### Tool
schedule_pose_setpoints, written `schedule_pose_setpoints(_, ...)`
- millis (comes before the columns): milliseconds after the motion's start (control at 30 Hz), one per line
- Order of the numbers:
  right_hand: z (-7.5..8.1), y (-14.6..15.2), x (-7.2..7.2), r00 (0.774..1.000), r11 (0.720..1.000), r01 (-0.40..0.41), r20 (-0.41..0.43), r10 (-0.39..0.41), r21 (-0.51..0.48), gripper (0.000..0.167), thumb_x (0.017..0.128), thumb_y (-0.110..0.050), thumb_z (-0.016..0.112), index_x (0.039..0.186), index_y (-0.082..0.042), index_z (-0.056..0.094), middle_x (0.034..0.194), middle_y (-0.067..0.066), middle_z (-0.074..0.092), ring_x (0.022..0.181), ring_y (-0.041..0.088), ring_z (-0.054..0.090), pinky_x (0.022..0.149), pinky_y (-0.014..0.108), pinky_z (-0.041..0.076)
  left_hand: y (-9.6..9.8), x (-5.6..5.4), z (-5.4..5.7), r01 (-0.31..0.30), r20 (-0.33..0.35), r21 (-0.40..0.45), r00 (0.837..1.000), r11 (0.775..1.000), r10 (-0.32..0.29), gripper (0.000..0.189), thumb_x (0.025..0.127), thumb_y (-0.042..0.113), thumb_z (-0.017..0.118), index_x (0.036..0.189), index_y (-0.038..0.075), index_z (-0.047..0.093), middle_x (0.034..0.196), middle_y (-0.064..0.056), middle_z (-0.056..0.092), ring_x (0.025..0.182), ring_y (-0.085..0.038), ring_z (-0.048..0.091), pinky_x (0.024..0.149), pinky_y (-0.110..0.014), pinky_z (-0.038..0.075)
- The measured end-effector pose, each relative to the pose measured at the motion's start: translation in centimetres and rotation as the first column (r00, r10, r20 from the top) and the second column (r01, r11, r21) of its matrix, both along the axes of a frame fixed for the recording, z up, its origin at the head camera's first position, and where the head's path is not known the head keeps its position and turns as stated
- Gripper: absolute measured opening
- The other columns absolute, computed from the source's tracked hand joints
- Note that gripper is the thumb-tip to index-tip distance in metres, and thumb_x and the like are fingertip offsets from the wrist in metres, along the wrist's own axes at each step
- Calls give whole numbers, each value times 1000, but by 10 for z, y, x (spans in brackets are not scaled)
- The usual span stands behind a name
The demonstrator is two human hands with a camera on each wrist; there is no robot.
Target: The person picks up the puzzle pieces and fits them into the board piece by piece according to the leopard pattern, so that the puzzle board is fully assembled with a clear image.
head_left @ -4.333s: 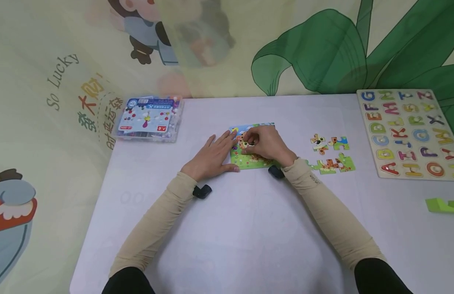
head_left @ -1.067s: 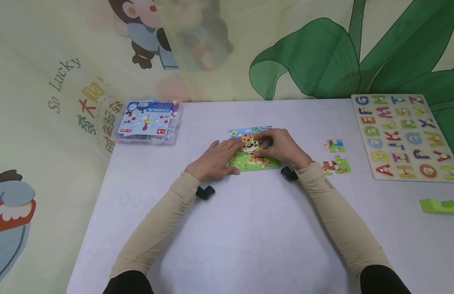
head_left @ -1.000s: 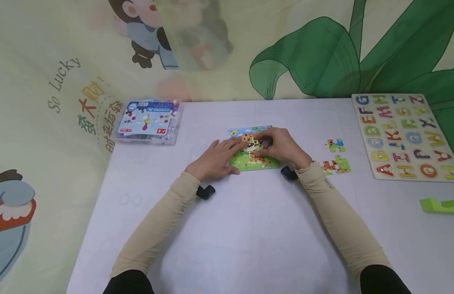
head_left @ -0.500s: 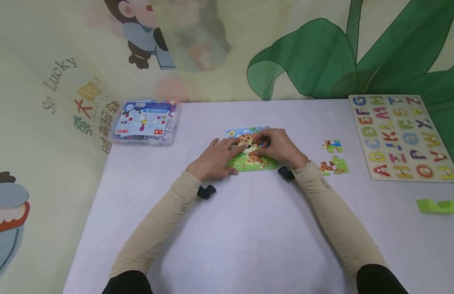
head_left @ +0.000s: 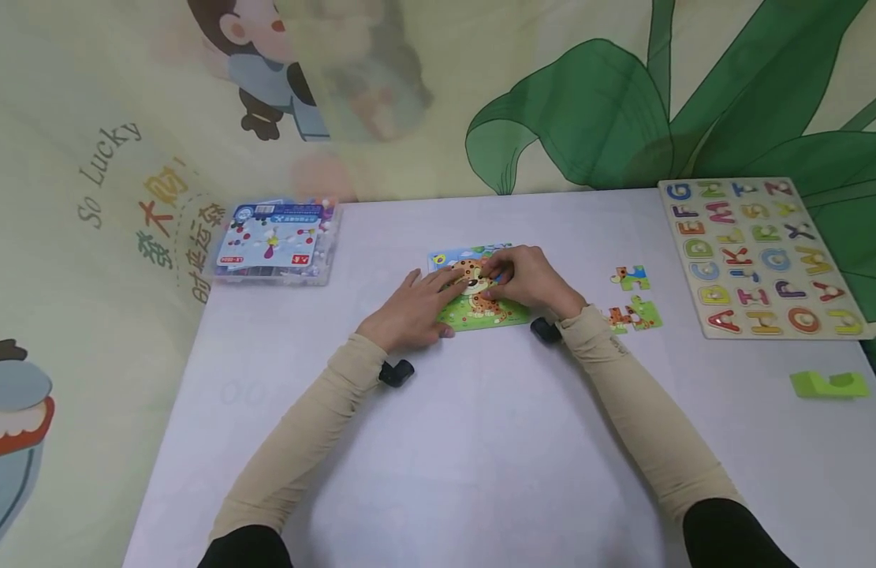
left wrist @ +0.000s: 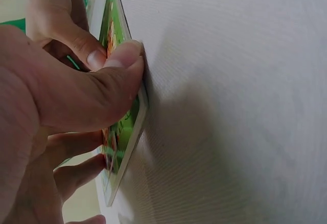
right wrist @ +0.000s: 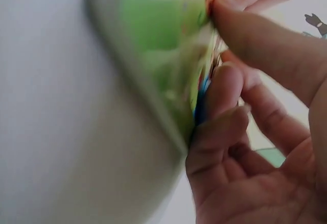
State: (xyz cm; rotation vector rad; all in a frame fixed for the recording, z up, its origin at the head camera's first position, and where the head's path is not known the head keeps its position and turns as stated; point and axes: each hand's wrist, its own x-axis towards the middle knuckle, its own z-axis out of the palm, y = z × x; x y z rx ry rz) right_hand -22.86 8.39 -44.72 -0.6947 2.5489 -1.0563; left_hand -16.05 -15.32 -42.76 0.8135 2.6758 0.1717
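Observation:
A jigsaw puzzle [head_left: 473, 322] with a spotted leopard on green grass lies in its tray near the table's middle. My left hand [head_left: 411, 312] rests on its left side, fingers extended over the picture. In the left wrist view, my left thumb [left wrist: 115, 83] lies at the tray's near edge. My right hand [head_left: 528, 278] is at the right of the leopard's head, thumb and curled fingers pinching a puzzle piece [head_left: 475, 284] with the spotted face. In the right wrist view, my right thumb [right wrist: 255, 38] touches the picture; the fingers partly hide the piece.
Loose puzzle pieces [head_left: 643, 312] lie right of the tray, one pair [head_left: 631, 277] farther back. A wooden alphabet board [head_left: 764, 260] stands at the back right, with a green block [head_left: 829, 385] in front. A clear plastic box [head_left: 274, 241] sits at the back left.
The face piece, among the loose pieces at the right 4.3 seconds ago, is now at the puzzle under my right hand. Over the last second both hands stay there, with slight finger shifts.

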Motion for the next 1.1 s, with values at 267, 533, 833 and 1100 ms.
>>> schedule_pose_setpoints(267, 6, 36, -6, 999, 999, 41, -1, -41, 4, 37, 84, -17, 92, 117, -6, 78, 103, 13, 74, 87, 24, 67, 78, 32, 53, 4, 0, 1, -19, 45, 7, 999, 1000, 19, 84, 100, 35, 74, 168, 14, 31, 178, -6, 21, 166, -27, 17, 132, -61, 20)
schedule_pose_setpoints(533, 21, 115, -15, 972, 971, 230, -51, -227, 66, 42, 88, -14, 88, 126, -3, 74, 109, 19, 72, 96, 29, 63, 74, 28, 47, 3, 2, 1, -25, 73, 47, 997, 999, 22, 82, 100, 28, 73, 169, 18, 29, 178, -9, 19, 165, -31, 18, 133, -48, 23)
schedule_pose_setpoints(833, 26, 178, -12, 957, 937, 283, 4, -289, 205, 50, 90, -20, 86, 131, 3, 70, 128, 30, 66, 115, 43, 58, 87, 46, 48, 0, 2, 1, -44, 103, 85, 994, 995, 36, 82, 101, 24, 71, 170, 20, 27, 180, -8, 14, 166, -32, 14, 128, -51, 36)
schedule_pose_setpoints(1100, 23, 194, -7, 968, 934, 236, 17, -249, 270, 42, 89, -17, 87, 121, 5, 72, 123, 31, 68, 114, 46, 62, 95, 54, 49, 1, 2, -2, -60, 130, 116, 990, 991, 45, 83, 100, 22, 72, 170, 22, 28, 179, -7, 14, 167, -30, 13, 126, -51, 38)
